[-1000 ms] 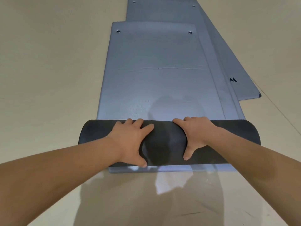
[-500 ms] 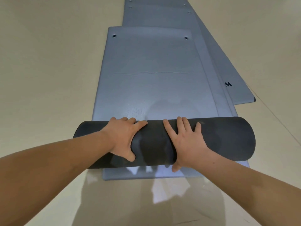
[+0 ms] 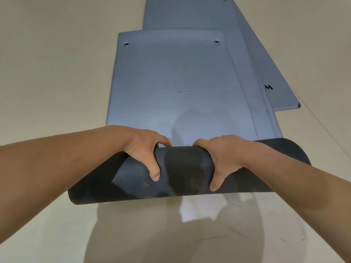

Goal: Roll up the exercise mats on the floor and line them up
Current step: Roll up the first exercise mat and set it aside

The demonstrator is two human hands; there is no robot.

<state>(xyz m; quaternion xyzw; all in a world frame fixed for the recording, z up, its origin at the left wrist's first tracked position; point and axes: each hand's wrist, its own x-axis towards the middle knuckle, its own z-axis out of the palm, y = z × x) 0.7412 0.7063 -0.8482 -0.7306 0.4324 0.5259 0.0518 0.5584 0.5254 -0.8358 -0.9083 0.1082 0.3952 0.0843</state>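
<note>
Right hand has changed since half a second back. Its fingers lay flat and spread on the roll then; now they hook over the far side, thumb pressed into the near face.

- Left hand: same clamp, fingers over the top, thumb down the near face.
- Hands are apart, with a bare strip of roll between them.
- Roll is dark and lies across the floor, left end nearer the camera than the right.
- Unrolled length of the mat runs away from it, blue-grey, with an eyelet at each far corner.

Handling, by judgement:
- Looks like light foam, soft enough to give under the thumbs and springy, so likely to unwind if released.
- The faint sheen may mean it is slick.
- Grip either side of the middle as now, or wider, since the ends are skewing.

Lower mats lie flat, partly beneath the top one. The rightmost mat carries one dark mark, reading as M or W. No other writing is legible.
</note>
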